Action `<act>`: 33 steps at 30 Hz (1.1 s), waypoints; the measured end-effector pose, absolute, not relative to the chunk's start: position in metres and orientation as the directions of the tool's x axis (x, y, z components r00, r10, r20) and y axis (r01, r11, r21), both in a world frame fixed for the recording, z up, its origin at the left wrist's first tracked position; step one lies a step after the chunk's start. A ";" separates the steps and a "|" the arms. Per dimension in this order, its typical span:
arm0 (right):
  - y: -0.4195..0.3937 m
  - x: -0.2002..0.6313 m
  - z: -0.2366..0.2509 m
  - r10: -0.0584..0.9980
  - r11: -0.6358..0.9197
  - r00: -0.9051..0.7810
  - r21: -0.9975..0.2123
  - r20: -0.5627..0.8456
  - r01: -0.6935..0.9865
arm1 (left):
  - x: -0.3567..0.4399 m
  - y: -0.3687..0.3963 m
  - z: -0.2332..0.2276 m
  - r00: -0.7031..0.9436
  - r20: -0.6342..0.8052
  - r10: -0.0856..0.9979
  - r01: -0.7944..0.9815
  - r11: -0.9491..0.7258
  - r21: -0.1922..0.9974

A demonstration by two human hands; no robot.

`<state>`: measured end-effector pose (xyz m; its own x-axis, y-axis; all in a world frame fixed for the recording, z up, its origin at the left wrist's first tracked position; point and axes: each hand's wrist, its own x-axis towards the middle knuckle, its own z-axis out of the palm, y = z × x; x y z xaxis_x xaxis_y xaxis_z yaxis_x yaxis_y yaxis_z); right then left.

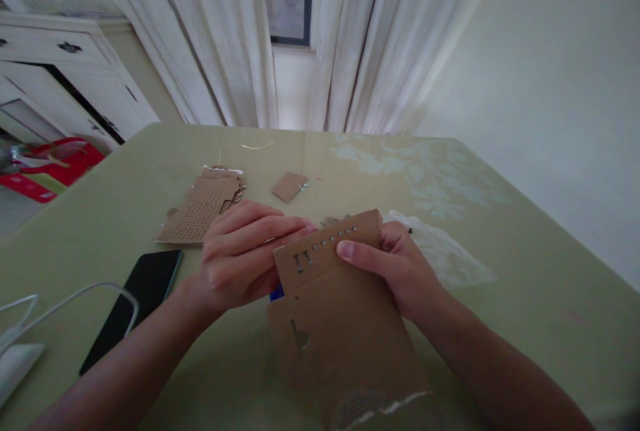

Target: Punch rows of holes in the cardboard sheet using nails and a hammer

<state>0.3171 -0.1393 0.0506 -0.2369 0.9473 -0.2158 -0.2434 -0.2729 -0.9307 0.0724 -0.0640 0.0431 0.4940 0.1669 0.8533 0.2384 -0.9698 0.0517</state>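
Note:
A brown cardboard piece point(345, 331) with a row of small punched holes and a torn lower edge lies tilted above the green table point(525, 324). My right hand point(400, 271) grips its upper right part, the index finger lying across the face just below the holes. My left hand point(245, 251) holds its upper left edge, fingers curled over the top. Something small and blue point(276, 295) shows under my left palm; what it is cannot be made out.
A black phone point(135, 304) lies left of my left arm, with a white cable point(65, 297) and charger point(15, 364) further left. A perforated cardboard sheet point(200, 207) and a small cardboard square point(289, 186) lie behind. Curtains point(350, 37) and a white cabinet point(60, 77) stand beyond the table.

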 end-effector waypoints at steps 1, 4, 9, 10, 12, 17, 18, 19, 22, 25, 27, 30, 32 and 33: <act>-0.139 0.317 0.050 0.949 -0.272 -0.228 -0.933 -0.218 -0.237 | 0.073 -0.063 0.043 0.502 0.845 0.185 0.236 -0.969 0.073; -0.137 0.318 0.051 0.968 -0.227 -0.156 -0.951 -0.197 -0.208 | 0.073 -0.058 0.046 0.558 0.782 0.277 0.233 -0.957 0.173; -0.134 0.320 0.056 0.990 -0.128 0.030 -0.977 -0.135 -0.170 | 0.063 -0.058 0.059 0.492 0.729 0.476 0.352 -0.875 0.334; -0.133 0.321 0.056 0.990 -0.124 0.044 -0.979 -0.133 -0.164 | 0.062 -0.060 0.061 0.464 0.741 0.485 0.354 -0.868 0.347; -0.133 0.320 0.055 0.989 -0.134 0.036 -0.979 -0.142 -0.156 | 0.063 -0.062 0.064 0.458 0.757 0.465 0.342 -0.879 0.333; -0.137 0.317 0.054 0.990 -0.129 0.040 -0.989 -0.132 -0.068 | 0.075 -0.066 0.057 0.466 0.802 0.374 0.336 -0.913 0.231; -0.138 0.316 0.053 0.991 -0.122 0.043 -0.991 -0.124 -0.046 | 0.077 -0.066 0.055 0.452 0.817 0.358 0.339 -0.916 0.214; -0.138 0.316 0.053 0.992 -0.120 0.040 -0.992 -0.121 -0.025 | 0.079 -0.067 0.054 0.442 0.831 0.338 0.338 -0.921 0.195; -0.137 0.317 0.052 0.994 -0.104 0.029 -0.994 -0.103 0.045 | 0.080 -0.071 0.051 0.447 0.851 0.275 0.316 -0.939 0.137; -0.136 0.318 0.050 0.997 -0.061 0.043 -0.992 -0.057 0.109 | 0.080 -0.077 0.051 0.467 0.844 0.262 0.293 -0.947 0.132; -0.137 0.319 0.052 0.998 -0.042 0.054 -0.990 -0.035 0.136 | 0.079 -0.081 0.052 0.466 0.838 0.283 0.278 -0.946 0.164; -0.142 0.318 0.059 0.999 -0.032 0.035 -0.988 -0.027 0.149 | 0.078 -0.086 0.058 0.458 0.830 0.319 0.268 -0.940 0.213; -0.147 0.317 0.064 1.000 -0.029 0.016 -0.990 -0.027 0.138 | 0.077 -0.089 0.064 0.451 0.825 0.339 0.267 -0.934 0.238; -0.149 0.317 0.066 1.000 -0.025 0.006 -0.991 -0.025 0.134 | 0.077 -0.091 0.067 0.449 0.823 0.348 0.265 -0.931 0.250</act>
